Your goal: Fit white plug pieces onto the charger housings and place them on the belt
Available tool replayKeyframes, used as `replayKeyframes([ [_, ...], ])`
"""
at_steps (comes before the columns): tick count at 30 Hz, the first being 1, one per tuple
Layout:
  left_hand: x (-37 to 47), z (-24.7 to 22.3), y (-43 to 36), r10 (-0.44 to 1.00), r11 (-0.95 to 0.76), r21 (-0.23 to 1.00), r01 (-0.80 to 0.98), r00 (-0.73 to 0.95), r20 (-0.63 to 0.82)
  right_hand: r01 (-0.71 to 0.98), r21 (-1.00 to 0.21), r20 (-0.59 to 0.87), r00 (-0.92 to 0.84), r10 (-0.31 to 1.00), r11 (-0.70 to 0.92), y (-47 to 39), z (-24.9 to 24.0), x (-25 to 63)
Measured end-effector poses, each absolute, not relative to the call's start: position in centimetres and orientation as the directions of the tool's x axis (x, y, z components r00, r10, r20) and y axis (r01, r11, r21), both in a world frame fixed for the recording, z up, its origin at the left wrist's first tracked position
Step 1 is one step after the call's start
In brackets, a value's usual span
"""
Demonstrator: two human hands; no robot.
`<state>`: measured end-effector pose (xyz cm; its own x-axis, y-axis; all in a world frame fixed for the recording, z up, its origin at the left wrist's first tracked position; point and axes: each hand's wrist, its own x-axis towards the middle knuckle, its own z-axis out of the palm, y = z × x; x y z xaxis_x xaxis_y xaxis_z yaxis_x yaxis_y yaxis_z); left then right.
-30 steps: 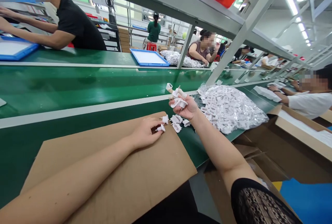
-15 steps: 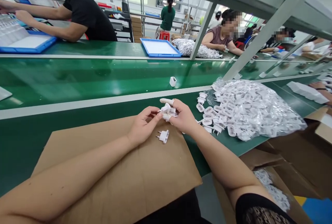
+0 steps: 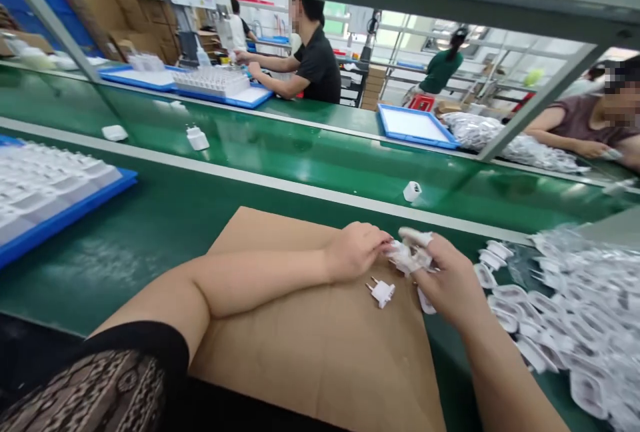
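My left hand and my right hand meet over the far right part of a brown cardboard sheet. Between their fingertips is a white plug piece, blurred and partly covered. Both hands pinch it. White covers sit on the thumb and forefinger of my right hand. Just below, a white two-pin plug piece lies on the cardboard, its pins pointing up and left. Another white plug part shows beneath my right hand, at the cardboard's edge.
Loose white plug shells spill from a clear plastic bag at right. A blue tray of white parts is at left. On the green belt stand a white adapter and others. Co-workers sit across it.
The view has swung left, bringing the blue tray at the left into sight. My hands stay together on a white plug piece. The loose two-pin piece still lies on the cardboard.
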<state>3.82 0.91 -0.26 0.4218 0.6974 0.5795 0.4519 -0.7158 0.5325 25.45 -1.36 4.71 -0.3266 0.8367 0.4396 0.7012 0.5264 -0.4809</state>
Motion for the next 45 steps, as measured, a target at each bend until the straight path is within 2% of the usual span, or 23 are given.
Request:
replayKeyframes([
  [2,3.9,-0.4,0.5,0.661,-0.748,0.454,0.484,0.48,0.577,0.755,-0.354,0.434,-0.389,0.812,0.551,-1.6,4.6,25.4],
  [5,4.2,-0.3,-0.4,0.645,-0.764,0.497,0.411,0.505,0.573,0.804,-0.282,0.394,-0.4,0.827,0.523,-1.8,4.5,25.3],
  [8,4.3,1.0,-0.9,0.721,-0.689,0.634,0.352,0.428,0.545,0.792,-0.384,0.347,-0.353,0.869,0.475,-1.8,4.7,25.3],
  [11,4.1,3.5,1.0,0.843,-0.538,0.717,0.443,0.288,0.454,0.724,-0.568,0.371,-0.199,0.907,0.392,-1.4,5.0,25.4],
  [14,4.1,5.7,5.8,0.914,-0.387,0.649,0.655,0.183,0.361,0.655,-0.704,0.322,-0.052,0.945,0.276,-0.9,4.9,25.5],
  [17,4.9,6.5,11.1,0.954,-0.296,0.531,0.794,0.216,0.209,0.576,-0.785,0.268,-0.016,0.963,0.228,-0.7,4.8,25.1],
  [19,5.8,6.2,13.9,0.955,-0.296,0.512,0.806,0.251,0.158,0.465,-0.871,0.184,0.007,0.983,0.16,-0.5,4.8,24.8],
  [22,7.2,5.3,16.6,0.947,-0.32,0.446,0.836,0.294,0.13,0.16,-0.985,-0.064,-0.017,0.998,-0.06,-0.2,5.0,24.5],
  [24,8.0,4.7,17.9,0.927,-0.371,0.339,0.864,0.364,0.087,-0.038,-0.979,-0.195,-0.088,0.977,-0.199,0.0,5.1,24.6],
  [26,8.1,4.3,18.9,0.898,-0.432,0.267,0.861,0.438,0.043,-0.156,-0.943,-0.264,-0.184,0.947,-0.293,0.1,5.2,24.8],
  [29,7.1,4.2,19.1,0.893,-0.442,0.278,0.853,0.446,0.052,-0.228,-0.911,-0.284,-0.261,0.923,-0.345,0.0,5.5,25.0],
  [33,4.2,4.8,15.7,0.885,-0.465,0.33,0.822,0.415,0.213,-0.247,-0.923,-0.252,-0.19,0.949,-0.294,-0.3,5.8,25.0],
  [35,2.5,5.1,12.2,0.881,-0.472,0.406,0.783,0.401,0.251,-0.227,-0.948,-0.195,-0.134,0.972,-0.222,-0.4,5.7,24.8],
  [37,1.1,5.2,8.0,0.89,-0.454,0.516,0.727,0.394,0.227,-0.175,-0.977,-0.114,-0.065,0.991,-0.124,-0.7,5.7,24.4],
  [39,0.1,4.9,3.8,0.89,-0.436,0.622,0.651,0.415,0.19,-0.053,-0.998,-0.023,-0.012,1.0,-0.024,-1.1,5.5,24.0],
  [41,-0.3,4.1,0.3,0.881,-0.412,0.716,0.564,0.448,0.153,0.141,-0.985,0.098,-0.009,0.995,0.098,-1.7,5.2,23.5],
  [43,-0.3,2.9,-2.1,0.873,-0.378,0.794,0.476,0.47,0.134,0.355,-0.896,0.259,-0.07,0.963,0.267,-2.4,4.9,23.0],
  [45,-0.1,1.7,-3.3,0.879,-0.342,0.85,0.4,0.457,0.138,0.525,-0.726,0.407,-0.192,0.893,0.444,-3.1,4.6,22.6],
])
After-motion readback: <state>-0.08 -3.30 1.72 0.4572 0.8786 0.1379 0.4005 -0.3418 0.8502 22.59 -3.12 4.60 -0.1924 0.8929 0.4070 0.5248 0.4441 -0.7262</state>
